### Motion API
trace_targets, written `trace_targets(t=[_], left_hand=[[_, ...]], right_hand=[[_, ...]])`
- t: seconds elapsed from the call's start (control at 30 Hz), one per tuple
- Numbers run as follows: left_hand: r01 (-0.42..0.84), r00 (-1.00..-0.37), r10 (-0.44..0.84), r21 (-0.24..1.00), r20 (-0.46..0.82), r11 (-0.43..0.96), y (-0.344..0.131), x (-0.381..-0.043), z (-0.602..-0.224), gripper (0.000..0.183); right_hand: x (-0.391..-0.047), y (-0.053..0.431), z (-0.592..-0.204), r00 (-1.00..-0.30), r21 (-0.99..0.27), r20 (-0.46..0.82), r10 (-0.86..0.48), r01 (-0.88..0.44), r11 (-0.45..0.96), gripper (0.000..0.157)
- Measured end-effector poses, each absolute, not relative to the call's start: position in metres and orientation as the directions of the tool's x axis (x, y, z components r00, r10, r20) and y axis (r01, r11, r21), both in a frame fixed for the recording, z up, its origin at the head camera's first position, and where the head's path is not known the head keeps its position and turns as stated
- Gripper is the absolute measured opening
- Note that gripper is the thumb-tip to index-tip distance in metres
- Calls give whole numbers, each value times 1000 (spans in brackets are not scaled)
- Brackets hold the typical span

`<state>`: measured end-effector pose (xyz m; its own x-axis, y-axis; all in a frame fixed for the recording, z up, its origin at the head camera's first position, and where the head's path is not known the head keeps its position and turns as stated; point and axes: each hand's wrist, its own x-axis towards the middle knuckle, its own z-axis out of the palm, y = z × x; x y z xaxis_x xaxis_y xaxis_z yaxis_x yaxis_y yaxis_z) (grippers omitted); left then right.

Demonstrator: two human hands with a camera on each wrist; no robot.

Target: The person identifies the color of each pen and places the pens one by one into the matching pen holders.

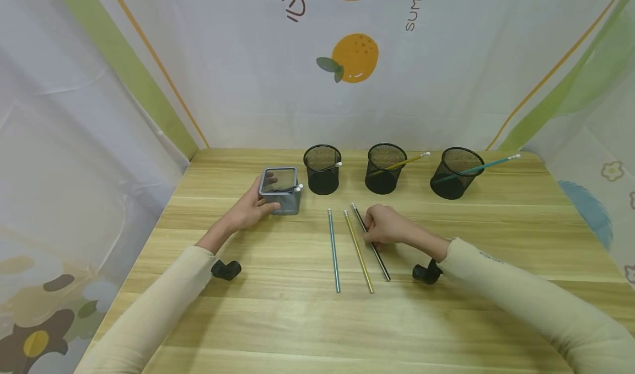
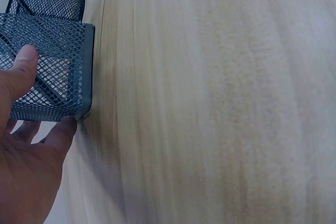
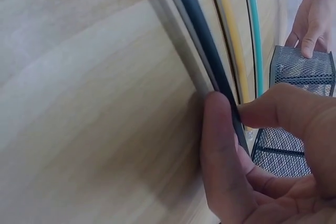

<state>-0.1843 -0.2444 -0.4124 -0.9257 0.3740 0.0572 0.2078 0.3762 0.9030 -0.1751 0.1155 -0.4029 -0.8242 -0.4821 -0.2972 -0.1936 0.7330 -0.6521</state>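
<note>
My left hand [image 1: 246,209] grips a square grey mesh pencil holder [image 1: 288,204], thumb on its near side and fingers round the back and base. White-tipped dark pencils [image 1: 299,187] lean out of the holder's right side. With thumb and fingertips, my right hand [image 3: 262,156] pinches a black pencil [image 3: 202,30] around its upper half, low over the wooden table [image 1: 278,319]. Left of it lie a yellow pencil [image 1: 360,255] and a blue-green pencil [image 1: 334,252], eraser ends pointing away from me. In the left wrist view, the thumb presses the mesh of the holder.
Behind the loose pencils stand three round black mesh cups: the left cup [image 1: 323,178] holds a white-tipped pencil, the middle cup [image 1: 381,178] a yellow one, the tilted-looking right cup [image 1: 448,182] a blue-green one. A printed curtain [image 1: 426,98] hangs along the table's back edge.
</note>
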Motion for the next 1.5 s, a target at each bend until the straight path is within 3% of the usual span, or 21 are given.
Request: trace_targets(t=[0.43, 0.73, 1.5], left_hand=[[209, -928, 368, 899, 57, 386, -244, -184, -411, 77], [208, -928, 367, 899, 57, 386, -245, -184, -413, 77], [209, -929, 367, 897, 58, 389, -244, -185, -413, 76]], right_hand=[[-173, 124, -397, -820, -694, -268, -505, -199, 692, 13], [-176, 131, -394, -822, -687, -176, -542, -292, 666, 15], [-190, 150, -361, -851, -850, 14, -525, -287, 442, 17]])
